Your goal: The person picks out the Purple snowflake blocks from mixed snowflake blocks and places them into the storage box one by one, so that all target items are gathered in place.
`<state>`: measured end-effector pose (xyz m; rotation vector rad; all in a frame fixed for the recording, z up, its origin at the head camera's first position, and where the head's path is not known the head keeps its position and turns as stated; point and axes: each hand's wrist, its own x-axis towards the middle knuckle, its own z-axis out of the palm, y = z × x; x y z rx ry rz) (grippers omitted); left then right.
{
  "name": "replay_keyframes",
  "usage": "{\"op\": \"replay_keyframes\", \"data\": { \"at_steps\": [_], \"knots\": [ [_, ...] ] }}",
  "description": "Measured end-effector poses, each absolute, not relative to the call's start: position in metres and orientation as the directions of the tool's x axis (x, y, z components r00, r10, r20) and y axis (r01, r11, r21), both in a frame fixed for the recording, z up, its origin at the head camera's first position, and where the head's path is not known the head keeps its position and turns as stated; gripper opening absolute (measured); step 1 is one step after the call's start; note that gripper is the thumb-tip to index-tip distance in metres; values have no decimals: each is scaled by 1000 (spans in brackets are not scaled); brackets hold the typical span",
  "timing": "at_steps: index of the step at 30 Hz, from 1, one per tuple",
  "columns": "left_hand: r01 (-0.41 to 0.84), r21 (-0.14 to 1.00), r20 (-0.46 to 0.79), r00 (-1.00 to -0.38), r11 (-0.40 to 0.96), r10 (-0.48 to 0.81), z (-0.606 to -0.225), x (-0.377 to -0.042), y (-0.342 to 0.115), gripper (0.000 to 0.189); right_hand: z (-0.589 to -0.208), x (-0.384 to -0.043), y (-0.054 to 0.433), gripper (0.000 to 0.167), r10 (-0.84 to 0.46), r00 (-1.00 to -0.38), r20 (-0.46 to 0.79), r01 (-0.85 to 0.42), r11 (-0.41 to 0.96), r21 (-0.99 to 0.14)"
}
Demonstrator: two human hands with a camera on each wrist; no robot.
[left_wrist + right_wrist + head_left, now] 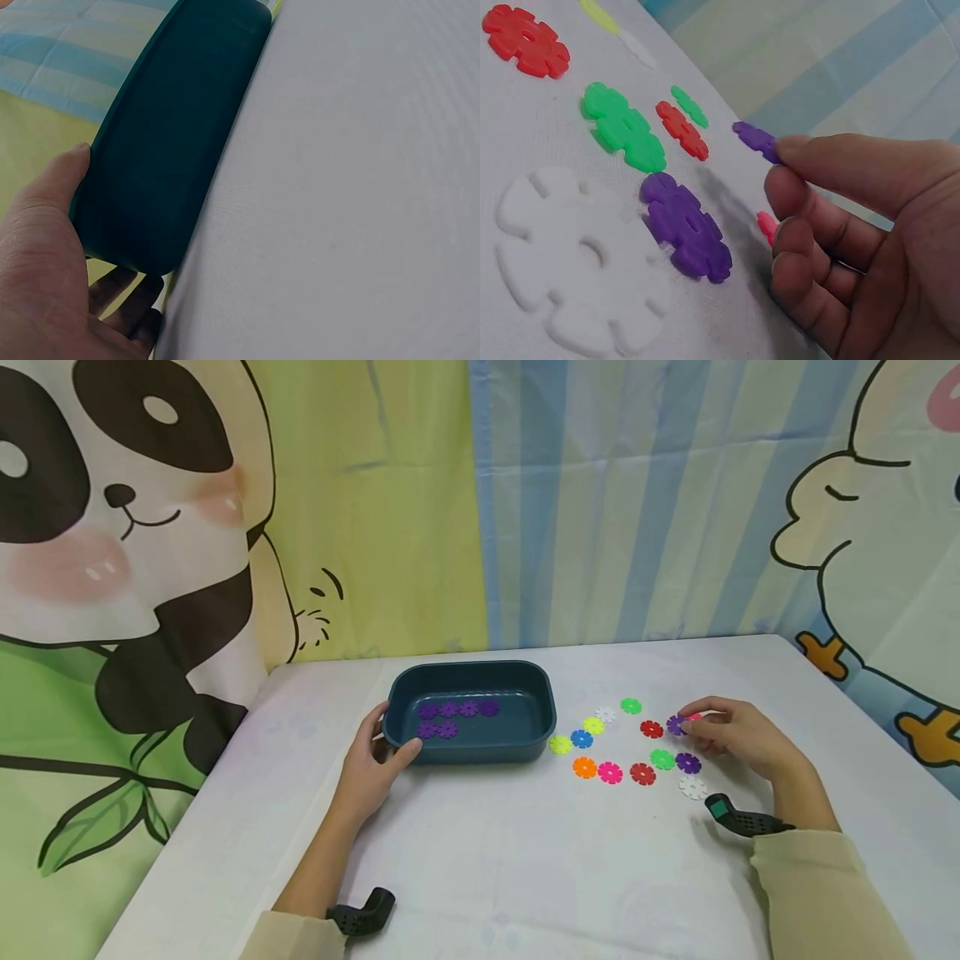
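My right hand pinches a purple snowflake disc between thumb and index finger, its other fingers curled in below. Under that hand a pink disc shows partly. Closest to it on the cloth lie another purple disc, a white disc, a green disc and a red disc. With thumb on the near rim and fingers round the end, my left hand grips the left end of a dark teal basin. Several purple discs lie flat in that basin.
Between basin and right hand are scattered more discs: yellow, blue, orange, pink and others. A white cloth covers the table. Behind it hangs a printed curtain with cartoon animals.
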<state>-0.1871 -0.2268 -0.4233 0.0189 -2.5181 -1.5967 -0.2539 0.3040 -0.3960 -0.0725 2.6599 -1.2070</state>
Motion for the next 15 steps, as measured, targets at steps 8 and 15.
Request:
{"op": "replay_keyframes", "data": {
  "at_steps": [8,15],
  "knots": [
    [69,901,120,-988,427,-94,-422,-186,-226,86,-394,-254,305,57,-89,-984,-151,62,628,-776],
    [78,899,133,-986,431,-99,-424,-187,-227,86,-390,-255,305,47,-69,-994,-85,41,482,-875]
  ]
}}
